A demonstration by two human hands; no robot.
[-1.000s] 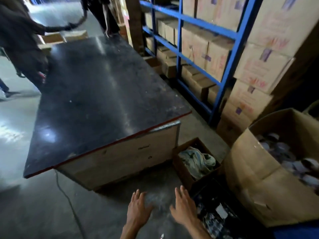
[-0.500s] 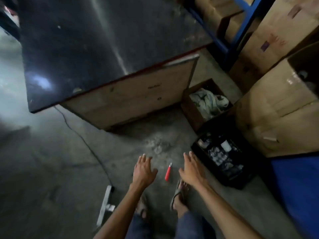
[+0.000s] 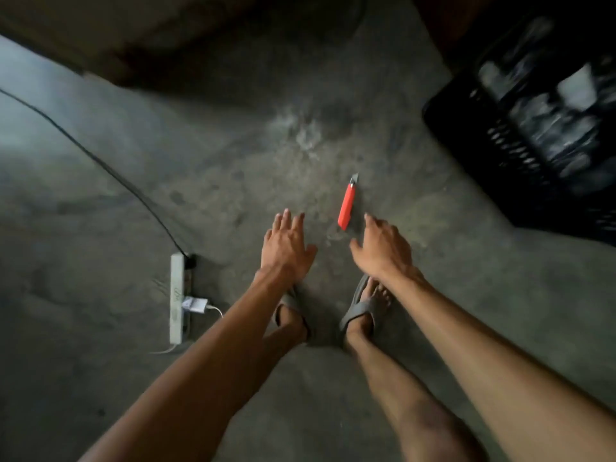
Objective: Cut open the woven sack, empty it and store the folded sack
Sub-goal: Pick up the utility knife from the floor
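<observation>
A red utility knife lies on the concrete floor with its blade tip out, pointing away from me. My right hand hovers just right of the knife's near end, fingers spread and relaxed, holding nothing. My left hand is stretched out flat to the left of the knife, also empty. No woven sack shows in this view. My sandalled feet stand just behind the hands.
A black plastic crate with blurred contents stands at the upper right. A white power strip with a plugged charger and a black cable lies on the floor at the left. The worktable's base fills the top left.
My view has tilted steeply down from the table and shelves to the floor at my feet. Both hands have dropped lower, and the right one has come close to the red knife.
</observation>
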